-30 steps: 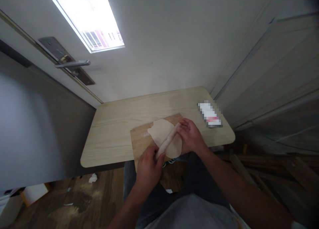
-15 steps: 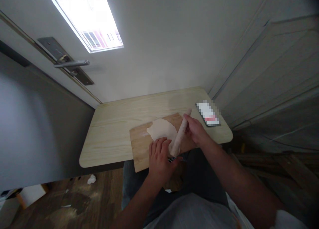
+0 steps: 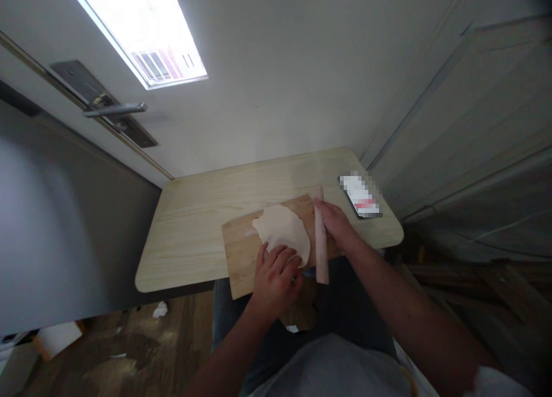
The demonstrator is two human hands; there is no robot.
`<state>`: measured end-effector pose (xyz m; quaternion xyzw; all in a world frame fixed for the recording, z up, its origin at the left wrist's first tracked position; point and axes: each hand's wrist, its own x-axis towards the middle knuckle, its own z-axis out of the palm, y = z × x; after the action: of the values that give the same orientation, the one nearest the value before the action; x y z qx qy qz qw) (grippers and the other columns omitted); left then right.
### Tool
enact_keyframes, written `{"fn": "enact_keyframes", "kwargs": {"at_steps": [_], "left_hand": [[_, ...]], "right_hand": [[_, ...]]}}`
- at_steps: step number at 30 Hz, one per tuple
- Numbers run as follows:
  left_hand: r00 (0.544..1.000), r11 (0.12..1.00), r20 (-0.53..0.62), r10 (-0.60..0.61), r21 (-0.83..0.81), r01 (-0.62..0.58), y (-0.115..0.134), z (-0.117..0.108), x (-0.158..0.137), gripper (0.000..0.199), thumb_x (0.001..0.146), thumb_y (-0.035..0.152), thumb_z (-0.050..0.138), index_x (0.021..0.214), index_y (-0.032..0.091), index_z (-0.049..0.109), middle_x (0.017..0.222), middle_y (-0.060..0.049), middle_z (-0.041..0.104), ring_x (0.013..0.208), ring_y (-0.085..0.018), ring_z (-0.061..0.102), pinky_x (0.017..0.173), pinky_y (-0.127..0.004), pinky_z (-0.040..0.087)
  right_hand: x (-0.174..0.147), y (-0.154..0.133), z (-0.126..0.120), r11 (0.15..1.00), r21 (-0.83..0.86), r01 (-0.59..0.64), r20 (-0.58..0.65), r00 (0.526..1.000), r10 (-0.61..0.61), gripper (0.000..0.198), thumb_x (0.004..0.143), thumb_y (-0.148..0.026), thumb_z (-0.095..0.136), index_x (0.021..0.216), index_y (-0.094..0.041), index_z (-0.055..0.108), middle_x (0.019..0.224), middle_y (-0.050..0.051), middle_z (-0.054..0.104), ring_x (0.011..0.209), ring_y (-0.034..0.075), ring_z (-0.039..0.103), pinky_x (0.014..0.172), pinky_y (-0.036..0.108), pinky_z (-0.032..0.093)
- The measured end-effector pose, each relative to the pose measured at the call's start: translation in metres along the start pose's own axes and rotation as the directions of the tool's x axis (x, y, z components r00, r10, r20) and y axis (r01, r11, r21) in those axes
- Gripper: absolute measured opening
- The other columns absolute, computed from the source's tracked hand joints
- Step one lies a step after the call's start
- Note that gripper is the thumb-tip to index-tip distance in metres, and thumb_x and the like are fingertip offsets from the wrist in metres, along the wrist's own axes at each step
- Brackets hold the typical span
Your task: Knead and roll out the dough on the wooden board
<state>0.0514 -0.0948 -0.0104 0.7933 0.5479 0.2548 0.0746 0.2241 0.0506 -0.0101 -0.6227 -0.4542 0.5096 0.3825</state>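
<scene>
While dough [image 3: 282,227] lies midway along the board [image 3: 241,253], the left hand [image 3: 276,279] rests loosely spread on it, likely steadying it, the right hand [image 3: 334,218] gripping the rolling pin [image 3: 321,247] clear over the board's right end.

Dough [image 3: 282,225] on the board [image 3: 240,256] lies left of the rolling pin [image 3: 321,244], the phone [image 3: 361,197] farther right on the table [image 3: 194,213].

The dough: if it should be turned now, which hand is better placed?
The left hand, probably: it is at the near edge of the dough, while the right hand grips the rolling pin, beside the dough.
</scene>
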Motion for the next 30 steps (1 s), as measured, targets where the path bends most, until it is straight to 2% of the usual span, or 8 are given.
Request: {"fn": "enact_keyframes", "kwargs": {"at_steps": [3, 7, 13, 18, 22, 25, 27, 30], "left_hand": [[1.000, 0.999, 0.005, 0.024, 0.028, -0.024, 0.003, 0.001, 0.004, 0.025, 0.089, 0.018, 0.056, 0.110, 0.025, 0.066, 0.119, -0.005, 0.070, 0.122, -0.025, 0.057, 0.119, -0.056, 0.018], [0.999, 0.997, 0.030, -0.043, 0.069, 0.041, 0.003, 0.004, 0.012, 0.034, 0.087, 0.024, 0.062, 0.121, 0.025, 0.062, 0.129, -0.009, 0.066, 0.127, -0.031, 0.053, 0.117, -0.063, 0.012], [0.994, 0.989, 0.061, -0.092, 0.120, 0.084, -0.010, -0.002, 0.020, 0.043, 0.086, 0.020, 0.062, 0.128, 0.026, 0.059, 0.139, -0.010, 0.059, 0.133, -0.034, 0.047, 0.115, -0.067, 0.014], [0.986, 0.996, 0.143, -0.084, 0.037, 0.080, -0.025, -0.011, 0.028, 0.045, 0.083, 0.013, 0.063, 0.125, 0.029, 0.063, 0.131, -0.006, 0.066, 0.124, -0.030, 0.055, 0.112, -0.062, 0.030], [0.994, 0.983, 0.085, -0.064, -0.165, 0.077, -0.032, -0.014, 0.045, 0.044, 0.085, 0.009, 0.058, 0.124, 0.025, 0.065, 0.124, -0.005, 0.070, 0.117, -0.023, 0.061, 0.103, -0.045, 0.048], [0.997, 0.970, 0.027, -0.075, -0.231, 0.079, -0.032, -0.016, 0.062, 0.042, 0.085, 0.008, 0.055, 0.123, 0.024, 0.067, 0.119, -0.006, 0.072, 0.113, -0.022, 0.063, 0.101, -0.043, 0.050], [0.999, 0.970, 0.012, -0.032, -0.241, 0.034, -0.030, -0.018, 0.071, 0.041, 0.087, 0.009, 0.054, 0.122, 0.025, 0.067, 0.119, -0.006, 0.072, 0.113, -0.022, 0.064, 0.105, -0.047, 0.046], [0.987, 0.959, 0.077, 0.144, -0.256, -0.120, -0.029, -0.026, 0.077, 0.044, 0.087, 0.008, 0.053, 0.123, 0.029, 0.066, 0.123, -0.004, 0.071, 0.119, -0.021, 0.061, 0.112, -0.051, 0.038]], "right_hand": [[-0.001, 0.000, 0.001, 1.000, -0.003, 0.015, -0.004, 1.000, -0.015, 0.049, 0.071, -0.069, 0.058, 0.068, -0.020, 0.061, 0.056, -0.001, 0.055, 0.061, 0.016, 0.051, 0.060, 0.029, 0.039], [-0.002, -0.001, 0.000, 1.000, 0.007, 0.001, -0.013, 1.000, -0.001, 0.047, 0.071, -0.067, 0.059, 0.067, -0.021, 0.061, 0.056, -0.001, 0.056, 0.061, 0.017, 0.051, 0.060, 0.029, 0.039], [0.000, -0.001, 0.000, 0.999, 0.033, -0.037, -0.017, 0.999, 0.038, 0.042, 0.072, -0.063, 0.060, 0.066, -0.021, 0.061, 0.059, 0.000, 0.058, 0.061, 0.016, 0.051, 0.059, 0.029, 0.040], [0.000, -0.001, -0.001, 0.998, 0.032, -0.045, -0.020, 0.999, 0.046, 0.040, 0.073, -0.061, 0.060, 0.067, -0.021, 0.061, 0.063, 0.001, 0.062, 0.064, 0.018, 0.055, 0.061, 0.028, 0.041], [0.000, 0.000, -0.001, 0.996, 0.072, -0.047, -0.013, 0.999, 0.048, 0.041, 0.073, -0.061, 0.061, 0.071, -0.020, 0.063, 0.065, 0.001, 0.064, 0.064, 0.017, 0.056, 0.062, 0.028, 0.043], [0.001, 0.000, -0.001, 0.995, 0.089, -0.049, -0.002, 0.999, 0.050, 0.042, 0.073, -0.061, 0.062, 0.072, -0.020, 0.065, 0.070, 0.002, 0.068, 0.070, 0.019, 0.061, 0.066, 0.029, 0.046], [0.002, 0.000, -0.001, 0.990, 0.129, -0.056, 0.029, 0.998, 0.053, 0.042, 0.073, -0.061, 0.061, 0.076, -0.019, 0.067, 0.076, 0.004, 0.071, 0.075, 0.020, 0.064, 0.070, 0.029, 0.049], [0.004, -0.001, -0.008, 0.972, 0.203, -0.114, 0.093, 0.991, 0.097, 0.041, 0.075, -0.060, 0.060, 0.077, -0.020, 0.067, 0.075, 0.005, 0.072, 0.073, 0.020, 0.067, 0.067, 0.031, 0.052]]}}
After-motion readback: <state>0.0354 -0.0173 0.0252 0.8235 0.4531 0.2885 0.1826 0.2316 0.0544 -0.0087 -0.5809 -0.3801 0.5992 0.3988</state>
